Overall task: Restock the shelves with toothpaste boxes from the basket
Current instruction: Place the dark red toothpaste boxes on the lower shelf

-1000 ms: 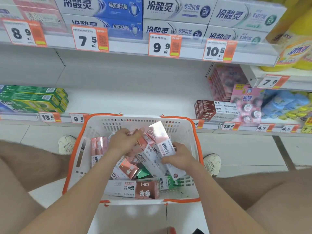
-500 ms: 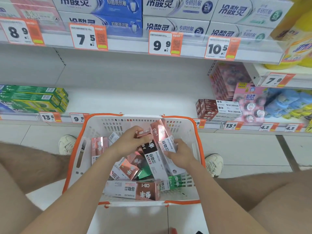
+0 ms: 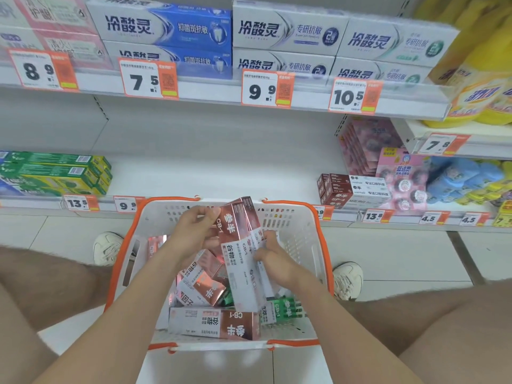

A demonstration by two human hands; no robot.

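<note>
"Several green toothpaste boxes (image 3: 55, 173) lie stacked at the far left of the lower shelf (image 3: 216, 173). What do we find to their right?"

"We find the white shelf board running on, and nearer to us the basket (image 3: 116, 273), white with an orange rim, standing on the floor just in front of the shelf edge."

"Where is our left hand?"

"Our left hand (image 3: 194, 231) is over the far half of the basket, its fingers curled round the copper upper end of a bundle of copper-and-white boxes (image 3: 238, 245)."

"How does the bundle sit?"

"We hold it tilted, raised above the loose boxes, copper end toward the shelf. We count at least two boxes in it; the exact number we cannot tell."

"And our right hand?"

"Our right hand (image 3: 274, 261) clasps the bundle's right side lower down, on the white part. Beneath, one copper-and-white box (image 3: 216, 324) lies flat along the near wall of the basket, with a green box (image 3: 282, 310) just to its right."

"Farther right?"

"We see dark red boxes (image 3: 340, 189) stacked at the right of the same shelf, with pink packs (image 3: 399, 178) just beside them."
</note>
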